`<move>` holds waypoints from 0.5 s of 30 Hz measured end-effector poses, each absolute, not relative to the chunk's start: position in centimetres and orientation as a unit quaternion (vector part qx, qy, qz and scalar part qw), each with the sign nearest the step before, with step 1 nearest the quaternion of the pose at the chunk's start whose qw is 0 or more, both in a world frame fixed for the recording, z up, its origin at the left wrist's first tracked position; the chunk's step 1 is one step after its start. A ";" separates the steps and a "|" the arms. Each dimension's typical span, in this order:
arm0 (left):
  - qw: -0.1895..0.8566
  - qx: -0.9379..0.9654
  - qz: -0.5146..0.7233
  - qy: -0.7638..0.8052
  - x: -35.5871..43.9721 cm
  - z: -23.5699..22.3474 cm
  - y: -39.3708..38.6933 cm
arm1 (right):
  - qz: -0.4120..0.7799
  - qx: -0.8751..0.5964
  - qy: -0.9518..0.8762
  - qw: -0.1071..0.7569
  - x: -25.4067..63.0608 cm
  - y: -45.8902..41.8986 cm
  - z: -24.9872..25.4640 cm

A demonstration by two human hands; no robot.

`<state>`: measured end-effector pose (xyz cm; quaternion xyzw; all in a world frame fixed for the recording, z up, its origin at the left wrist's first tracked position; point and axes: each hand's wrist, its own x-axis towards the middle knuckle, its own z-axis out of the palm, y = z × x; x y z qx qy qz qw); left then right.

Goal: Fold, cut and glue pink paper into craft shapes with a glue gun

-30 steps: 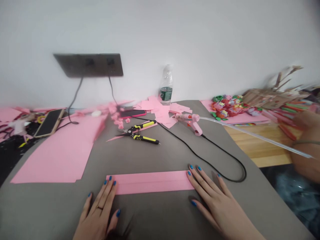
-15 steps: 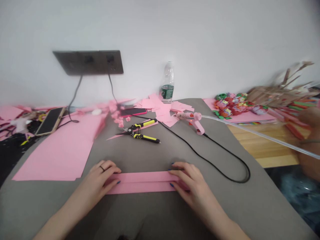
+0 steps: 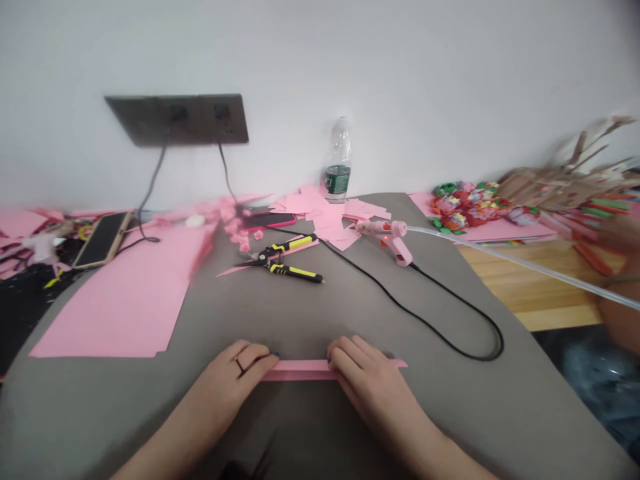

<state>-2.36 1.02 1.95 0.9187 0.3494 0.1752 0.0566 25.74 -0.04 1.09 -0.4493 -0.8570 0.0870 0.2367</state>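
Left hand (image 3: 235,373): reaches in from the bottom left, fingers bent, pinching the pink strip (image 3: 303,371).
Right hand (image 3: 365,377): reaches in from the bottom right, fingers curled, gripping it too.
Pink strip: long, thin, folded, low middle, on the smooth gray tabletop (image 3: 280,310).
Bottle (image 3: 339,163): clear, upper middle; green label, words too small to read.

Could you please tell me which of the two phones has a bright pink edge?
The pink-edged phone lies behind the black-and-yellow shears; the beige-edged phone is farther left, by the large pink paper sheets.
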 end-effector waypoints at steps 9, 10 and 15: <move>-0.103 0.897 0.134 0.410 -3.0 -3.6 -4.4 | 0.043 -0.390 -0.902 0.180 27.3 -2.4 -0.7; -0.102 0.892 0.132 0.419 -2.8 -4.1 -4.8 | 0.029 -0.393 -0.905 0.158 27.2 -2.5 -0.9; -0.092 0.856 0.161 0.483 0.1 -5.9 -6.1 | 0.019 -0.392 -0.913 0.106 24.0 -3.0 -1.5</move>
